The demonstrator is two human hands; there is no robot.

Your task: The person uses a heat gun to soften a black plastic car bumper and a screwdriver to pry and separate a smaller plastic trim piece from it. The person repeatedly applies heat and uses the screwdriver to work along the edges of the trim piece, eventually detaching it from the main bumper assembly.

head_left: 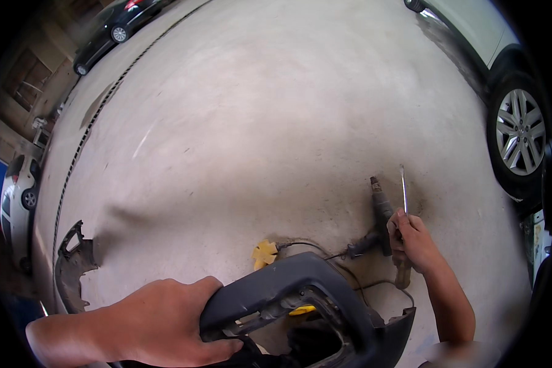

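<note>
A black plastic car bumper (282,276) with an opening in its end fills the lower middle of the head view. My left hand (165,316) grips its left edge, thumb below and fingers over the top. To the right, my right hand (411,239) is closed around a screwdriver (404,195). Its metal shaft points up and away, and its brownish handle shows below the fist. Just left of that hand a dark heat gun (381,205) lies on the floor, nozzle pointing away, partly hidden by the hand.
A yellow power connector (264,253) with a black cable lies behind the bumper. Another dark plastic end piece (73,276) rises at left; I cannot tell whether it joins the bumper. A light-coloured car's wheel (519,132) stands at right. A dark car (119,27) and a white car (19,190) are farther off.
</note>
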